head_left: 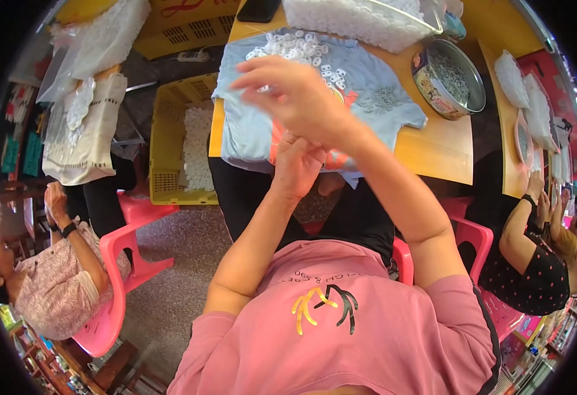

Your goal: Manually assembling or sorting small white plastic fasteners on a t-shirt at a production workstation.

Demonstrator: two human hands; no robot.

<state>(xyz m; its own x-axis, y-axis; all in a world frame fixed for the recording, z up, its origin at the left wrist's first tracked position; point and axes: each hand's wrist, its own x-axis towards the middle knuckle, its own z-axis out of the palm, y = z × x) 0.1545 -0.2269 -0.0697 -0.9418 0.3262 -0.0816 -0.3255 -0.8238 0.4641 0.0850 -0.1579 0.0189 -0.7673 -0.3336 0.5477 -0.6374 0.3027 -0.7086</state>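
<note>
My right hand (291, 95) is raised over the light-blue cloth (367, 79) on the yellow table (433, 148). It is motion-blurred, seen from the back, with its fingers apart and nothing visible in them. Just beyond its fingertips lies a heap of small white plastic rings (298, 47). My left hand (298, 163) sits under my right wrist at the table's near edge, fingers curled inward. Whether it holds anything is hidden. A small pile of metal springs (380, 99) lies on the cloth to the right.
A round tin (449, 79) of springs and a clear bag of white parts (361, 20) stand at the back right. A yellow crate (170, 141) of white parts sits left of the table. Other people sit on pink chairs at left (58, 276) and right (532, 250).
</note>
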